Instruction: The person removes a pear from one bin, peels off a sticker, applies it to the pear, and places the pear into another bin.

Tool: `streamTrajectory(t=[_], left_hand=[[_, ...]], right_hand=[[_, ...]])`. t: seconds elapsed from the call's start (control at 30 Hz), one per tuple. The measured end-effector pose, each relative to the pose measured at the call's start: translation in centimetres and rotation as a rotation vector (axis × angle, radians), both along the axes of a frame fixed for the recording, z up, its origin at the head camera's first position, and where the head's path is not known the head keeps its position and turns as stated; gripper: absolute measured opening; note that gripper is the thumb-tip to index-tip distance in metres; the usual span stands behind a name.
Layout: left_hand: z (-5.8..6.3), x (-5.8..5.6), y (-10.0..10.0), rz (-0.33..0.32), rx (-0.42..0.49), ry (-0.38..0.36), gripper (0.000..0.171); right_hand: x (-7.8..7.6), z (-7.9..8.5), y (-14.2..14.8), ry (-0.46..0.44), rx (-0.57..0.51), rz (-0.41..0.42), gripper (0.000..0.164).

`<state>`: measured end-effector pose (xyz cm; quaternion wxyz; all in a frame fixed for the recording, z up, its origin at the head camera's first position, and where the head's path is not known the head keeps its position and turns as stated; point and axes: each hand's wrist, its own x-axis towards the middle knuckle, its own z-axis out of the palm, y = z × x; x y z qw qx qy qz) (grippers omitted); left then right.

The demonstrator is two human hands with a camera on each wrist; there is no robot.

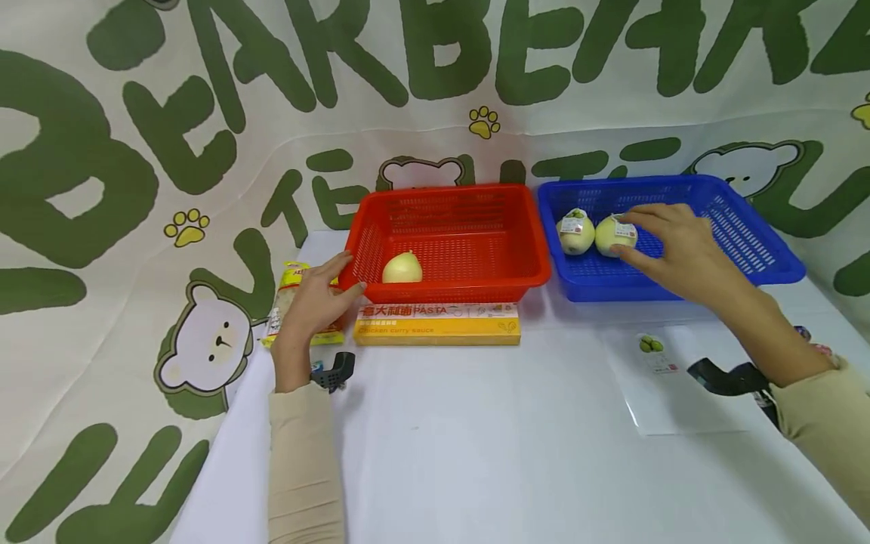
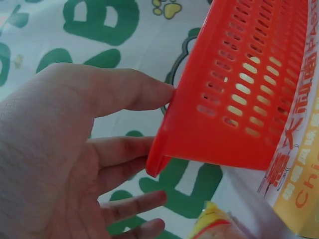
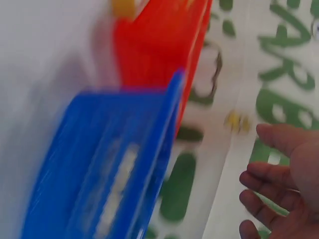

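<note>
One pale fruit (image 1: 402,269) sits near the front wall of the red basket (image 1: 455,293), while the left labelled fruit (image 1: 576,236) and the right labelled fruit (image 1: 617,236) lie side by side in the left part of the blue basket (image 1: 612,291). The right hand (image 1: 683,253) is over the blue basket, thumb and forefinger parted around the near side of the right labelled fruit, with nothing in its grasp. The left hand (image 1: 314,301) has its fingers loosely extended, thumb and forefinger at the left rim of the red basket, touching it without curling round it.

A shallow pinch could let the smooth, round fruit roll against its neighbour, and a push from the left hand could slide the red basket against the pasta box (image 1: 438,325) just in front of it. The bag (image 1: 284,302) beside the left hand might get nudged too.

The head view shows all three fruits but cannot settle whether the right thumb touches one; the right wrist view, though blurred, shows the fingers bare and apart from the basket wall. Only the left wrist view shows the thumb's tip against the rim up close
</note>
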<state>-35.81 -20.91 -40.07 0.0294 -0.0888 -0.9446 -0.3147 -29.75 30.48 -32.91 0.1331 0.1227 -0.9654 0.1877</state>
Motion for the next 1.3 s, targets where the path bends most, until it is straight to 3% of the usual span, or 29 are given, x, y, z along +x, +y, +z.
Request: streamTrajectory(t=[0.1, 0.23, 0.43, 0.63, 0.77, 0.93, 1.13, 1.3], left_hand=[[0.3, 0.0, 0.1, -0.013, -0.020, -0.019, 0.075], [0.3, -0.1, 0.1, 0.000, -0.038, -0.026, 0.076], [0.2, -0.2, -0.2, -0.008, -0.033, -0.013, 0.076], [0.1, -0.1, -0.4, -0.018, -0.009, -0.003, 0.075], [0.1, -0.2, -0.2, -0.036, 0.015, -0.002, 0.074], [0.5, -0.3, 0.1, -0.034, 0.013, -0.005, 0.076], [0.6, -0.3, 0.4, -0.036, 0.015, 0.016, 0.074], [0.5, 0.0, 0.3, -0.035, 0.020, 0.019, 0.074]], right_hand=[[-1.8, 0.6, -4.0, -0.016, -0.016, 0.106, 0.051], [-4.9, 0.3, -9.3, -0.078, 0.039, 0.195, 0.056], [-9.4, -1.4, -16.4, -0.167, 0.113, 0.292, 0.064], [-11.8, -3.4, -22.2, -0.190, 0.278, 0.394, 0.072], [-12.8, -4.4, -24.5, -0.258, 0.290, 0.442, 0.071], [-14.0, -5.1, -26.2, -0.348, 0.288, 0.426, 0.070], [-15.5, -6.7, -27.6, -0.267, 0.350, 0.395, 0.066], [-15.8, -7.4, -28.1, -0.168, 0.418, 0.383, 0.060]])
